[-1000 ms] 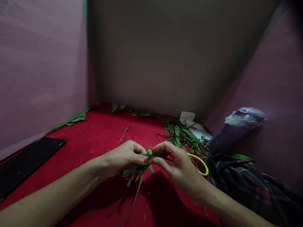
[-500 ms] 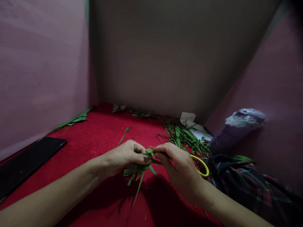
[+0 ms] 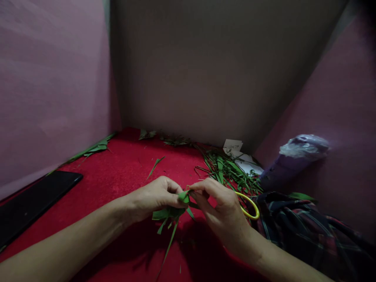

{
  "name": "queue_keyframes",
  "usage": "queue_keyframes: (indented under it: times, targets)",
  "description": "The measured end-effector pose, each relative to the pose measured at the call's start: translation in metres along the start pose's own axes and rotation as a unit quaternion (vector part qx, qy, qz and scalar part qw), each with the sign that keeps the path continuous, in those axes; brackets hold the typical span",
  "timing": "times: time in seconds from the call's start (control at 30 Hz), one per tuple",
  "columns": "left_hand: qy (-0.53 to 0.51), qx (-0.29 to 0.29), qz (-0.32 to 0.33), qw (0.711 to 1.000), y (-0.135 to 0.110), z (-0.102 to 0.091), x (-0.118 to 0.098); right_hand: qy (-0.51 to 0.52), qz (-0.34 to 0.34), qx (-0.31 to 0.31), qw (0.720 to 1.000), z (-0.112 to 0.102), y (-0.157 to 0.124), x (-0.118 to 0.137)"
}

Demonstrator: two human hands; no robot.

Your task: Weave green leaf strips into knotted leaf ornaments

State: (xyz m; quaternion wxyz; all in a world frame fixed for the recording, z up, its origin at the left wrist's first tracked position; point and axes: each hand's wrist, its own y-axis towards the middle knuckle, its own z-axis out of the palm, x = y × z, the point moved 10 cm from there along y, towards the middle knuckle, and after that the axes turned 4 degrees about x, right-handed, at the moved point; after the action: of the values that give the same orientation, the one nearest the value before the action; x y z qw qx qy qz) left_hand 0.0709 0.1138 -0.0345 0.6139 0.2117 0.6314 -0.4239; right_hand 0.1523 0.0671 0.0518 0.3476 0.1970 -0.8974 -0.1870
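Between my two hands is a small bundle of folded green leaf strips (image 3: 169,212), its loose ends hanging down over the red cloth. My left hand (image 3: 160,194) pinches the bundle near its top between thumb and fingers. With thumb and forefinger, my right hand (image 3: 220,205) grips a leaf strip at the bundle's right side. Just behind my right hand lies a yellow loop handle (image 3: 256,211), probably of scissors; the rest is hidden.
Cut leaves and stems (image 3: 235,174) lie in a heap at the back right, beside white papers (image 3: 246,161). A purple plastic-wrapped object (image 3: 293,160) leans by the right wall, above plaid fabric (image 3: 317,235). At left lies a black flat device (image 3: 38,201). Leaves (image 3: 98,147) line the left wall.
The curled loop of leaf at the bundle's top now lies folded flatter and lower against my left thumb. Both hands have barely shifted.
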Motion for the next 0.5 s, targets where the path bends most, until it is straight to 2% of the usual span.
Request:
queue_keyframes:
  times: [0.13, 0.27, 0.5]
  targets:
    - [0.002, 0.002, -0.001, 1.0, 0.0, 0.001, 0.001, 0.008, -0.008, -0.017, 1.0, -0.001, -0.002, 0.0]
    - [-0.011, -0.003, 0.005, 1.0, -0.001, 0.003, -0.003, -0.011, -0.046, -0.003, 0.999, 0.003, -0.002, 0.006]
    - [-0.044, -0.025, 0.015, 0.999, 0.002, -0.003, -0.004, -0.024, -0.071, 0.021, 0.997, 0.009, -0.006, 0.015]
